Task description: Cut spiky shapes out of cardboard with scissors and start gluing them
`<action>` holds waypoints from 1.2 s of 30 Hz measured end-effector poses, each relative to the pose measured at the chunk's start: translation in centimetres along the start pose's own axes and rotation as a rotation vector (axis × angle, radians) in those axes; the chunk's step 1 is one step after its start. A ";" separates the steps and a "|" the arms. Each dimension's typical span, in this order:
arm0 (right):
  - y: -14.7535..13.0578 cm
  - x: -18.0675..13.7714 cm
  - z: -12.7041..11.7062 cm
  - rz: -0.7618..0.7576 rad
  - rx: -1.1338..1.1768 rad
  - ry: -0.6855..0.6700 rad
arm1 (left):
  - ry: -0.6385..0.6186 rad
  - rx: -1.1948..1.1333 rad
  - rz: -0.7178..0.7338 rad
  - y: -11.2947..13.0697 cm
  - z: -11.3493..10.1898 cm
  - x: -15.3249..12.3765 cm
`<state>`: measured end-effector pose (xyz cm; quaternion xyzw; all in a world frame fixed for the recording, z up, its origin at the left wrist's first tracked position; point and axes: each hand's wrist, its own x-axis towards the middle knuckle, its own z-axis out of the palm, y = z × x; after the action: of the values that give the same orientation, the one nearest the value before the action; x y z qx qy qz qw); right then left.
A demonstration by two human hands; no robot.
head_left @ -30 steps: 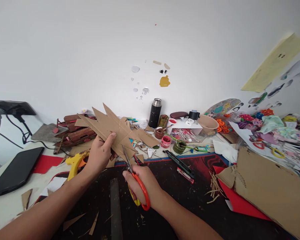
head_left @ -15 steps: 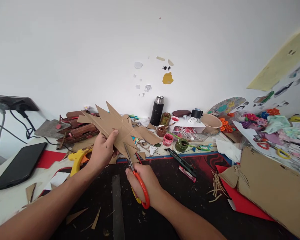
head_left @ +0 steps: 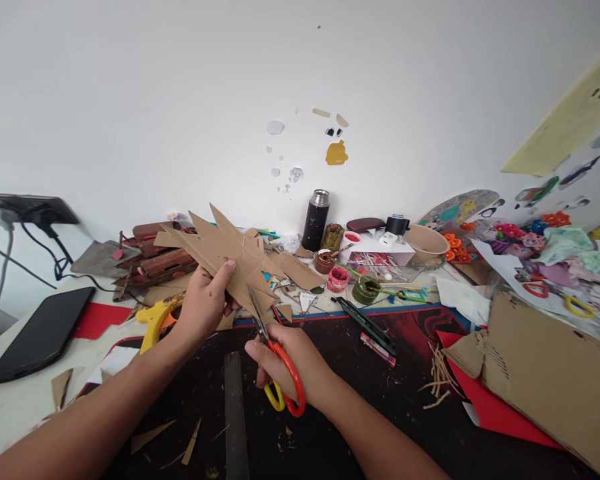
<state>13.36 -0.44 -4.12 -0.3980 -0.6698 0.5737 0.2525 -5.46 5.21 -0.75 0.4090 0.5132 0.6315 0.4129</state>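
A piece of brown cardboard [head_left: 240, 257] cut into long pointed spikes is pinched in my left hand [head_left: 207, 300], thumb on top. My right hand [head_left: 290, 363] is closed on a pair of scissors [head_left: 291, 377] with one red and one yellow handle. The scissor blades point up and away, meeting the cardboard's lower edge. Below my hands a dark steel ruler [head_left: 234, 413] lies on the black mat [head_left: 180, 393]. Thin cardboard offcuts [head_left: 192, 441] are scattered to its left.
A yellow glue gun [head_left: 155, 320] and a black phone [head_left: 40, 333] lie at left. Behind stand a black flask [head_left: 317, 220] and open paint pots [head_left: 337, 280]. A green cutter [head_left: 363, 325] lies right of my hands; a large cardboard sheet [head_left: 555, 380] covers the right side.
The scissors' handles have spread a little, with more of the yellow loop showing. My right thumb has shifted slightly left. My left hand and the cardboard are almost still.
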 end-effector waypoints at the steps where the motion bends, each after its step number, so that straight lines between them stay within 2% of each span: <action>1: 0.0 0.0 -0.1 0.011 0.010 -0.005 | -0.005 0.003 0.000 0.0 -0.1 0.0; 11: 0.9 0.3 0.0 0.060 0.176 -0.039 | -0.052 0.003 0.003 -0.9 -0.6 0.2; 21: 0.6 0.6 0.4 0.121 0.221 -0.029 | -0.046 0.031 -0.031 -1.3 -0.5 0.2; 28: 1.6 0.7 1.2 0.106 0.188 0.024 | -0.042 0.053 -0.053 -1.5 -0.5 0.1; 36: 0.4 0.3 2.3 0.143 0.174 0.087 | -0.032 0.020 -0.076 -1.4 -0.2 -0.1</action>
<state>11.47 -1.47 -5.08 -0.4459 -0.5756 0.6286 0.2735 -5.45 5.20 -2.13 0.4032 0.5280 0.6036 0.4408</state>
